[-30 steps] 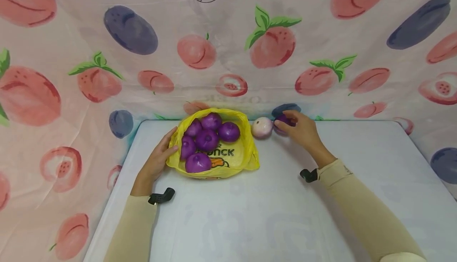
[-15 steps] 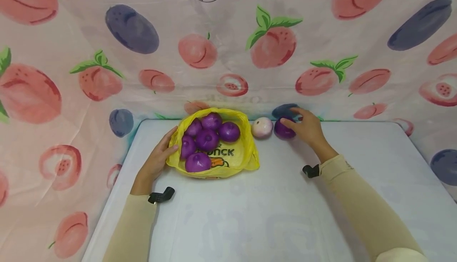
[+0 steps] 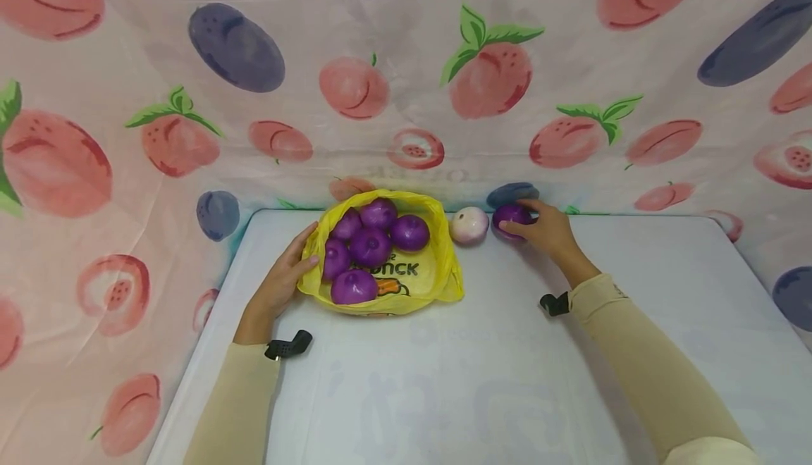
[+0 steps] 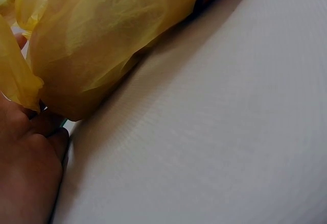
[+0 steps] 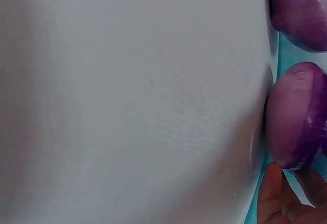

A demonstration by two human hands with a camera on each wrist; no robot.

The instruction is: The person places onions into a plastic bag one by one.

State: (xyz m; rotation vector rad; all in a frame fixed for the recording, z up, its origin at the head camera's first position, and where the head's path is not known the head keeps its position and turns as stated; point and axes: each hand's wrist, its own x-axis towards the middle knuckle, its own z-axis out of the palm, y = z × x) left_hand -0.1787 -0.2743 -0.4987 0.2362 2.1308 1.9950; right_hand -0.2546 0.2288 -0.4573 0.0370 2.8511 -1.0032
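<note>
A yellow plastic bag [image 3: 447, 271] lies spread wide at its mouth on the table, with several red onions [image 3: 370, 247] showing inside. My left hand [image 3: 275, 282] grips its left side, thumb over the rim and fingers along the outside; the left wrist view shows the hand [image 4: 30, 152] at the bag's crumpled edge [image 4: 102, 45]. To the right of the bag, a pale onion [image 3: 469, 226] sits by the back edge. Beside it is a dark red onion [image 3: 511, 217], which my right hand [image 3: 552, 231] holds between thumb and fingers. The right wrist view shows fingertips [image 5: 272, 178] against that onion.
A white table [image 3: 482, 380] extends in front of the hands and to the right. Behind it hangs a fruit-printed cloth [image 3: 355, 21], which meets the table's back edge close to the onions. A black wrist camera [image 3: 289, 344] sits on the left wrist.
My right hand draws back a little to the right from over the dark red onion, then closes thumb and fingers at its right side. The left hand and the bag stay in place.
</note>
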